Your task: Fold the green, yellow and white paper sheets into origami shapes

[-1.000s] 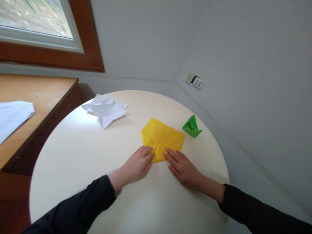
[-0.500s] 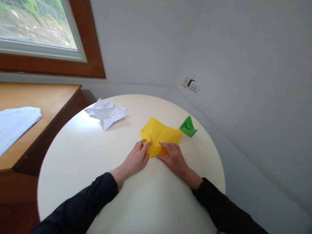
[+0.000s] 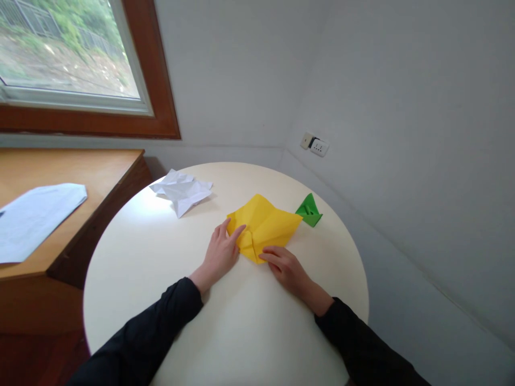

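A creased yellow paper lies flat on the round cream table. My left hand rests on the paper's near left corner with its fingers pressing down on it. My right hand lies at the near edge, fingertips on the paper's lower corner. Both sleeves are black. Just behind the yellow sheet's right end stands a small folded green paper figure, untouched by either hand.
A crumpled white paper lies at the table's far left. A wooden desk with a white sheet stands to the left under a wood-framed window. A wall socket sits behind the table.
My left hand has slid up along the paper's left corner and my right hand has drawn back to the near corner. The view has shifted, so the table sits more to the right.
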Action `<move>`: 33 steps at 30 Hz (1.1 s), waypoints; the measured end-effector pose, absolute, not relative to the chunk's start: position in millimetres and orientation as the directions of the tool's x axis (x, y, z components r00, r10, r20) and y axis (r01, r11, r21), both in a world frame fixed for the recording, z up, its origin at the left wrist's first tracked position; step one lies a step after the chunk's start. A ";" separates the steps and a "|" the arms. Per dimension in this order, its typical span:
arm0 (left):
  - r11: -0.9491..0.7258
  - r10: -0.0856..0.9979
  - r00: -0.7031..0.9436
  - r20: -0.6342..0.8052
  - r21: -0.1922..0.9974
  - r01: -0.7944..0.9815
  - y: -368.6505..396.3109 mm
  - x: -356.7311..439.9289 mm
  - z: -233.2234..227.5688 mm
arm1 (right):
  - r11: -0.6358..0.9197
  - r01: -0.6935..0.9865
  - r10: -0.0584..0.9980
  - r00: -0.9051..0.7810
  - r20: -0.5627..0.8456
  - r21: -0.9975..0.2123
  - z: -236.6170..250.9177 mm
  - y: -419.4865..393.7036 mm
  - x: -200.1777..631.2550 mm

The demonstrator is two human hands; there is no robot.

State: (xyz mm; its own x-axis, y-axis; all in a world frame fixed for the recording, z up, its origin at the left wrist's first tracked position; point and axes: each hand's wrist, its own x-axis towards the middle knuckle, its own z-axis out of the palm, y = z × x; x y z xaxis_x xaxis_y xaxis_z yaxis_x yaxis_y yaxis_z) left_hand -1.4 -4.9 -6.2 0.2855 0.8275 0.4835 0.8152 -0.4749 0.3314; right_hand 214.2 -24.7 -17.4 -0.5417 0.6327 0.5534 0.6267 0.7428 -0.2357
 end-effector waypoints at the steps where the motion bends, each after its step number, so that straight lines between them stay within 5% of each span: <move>1: -0.463 0.826 0.280 0.489 0.305 0.832 -4.9 -2.0 -5.9 | 0.736 0.630 0.645 -0.543 0.538 -0.247 -17.8 -25.3 214.3; 5: -0.386 0.853 0.232 0.467 0.266 0.883 -2.3 -10.1 -8.5 | 0.721 0.636 0.673 -0.550 0.495 -0.274 -18.5 -25.0 214.5; 19: -0.396 0.883 0.214 0.418 0.418 0.817 12.5 -39.2 -7.6 | 0.711 0.662 0.670 -0.537 0.513 -0.236 -11.3 -13.2 207.3; 26: -0.605 0.779 0.422 0.464 0.378 0.701 13.2 -42.9 -4.8 | 0.755 0.625 0.617 -0.573 0.540 -0.198 -20.0 5.3 205.2; 33: -0.624 0.772 0.478 0.418 0.357 0.695 4.5 -43.8 -11.3 | 0.750 0.646 0.606 -0.588 0.536 -0.139 -13.4 8.4 200.2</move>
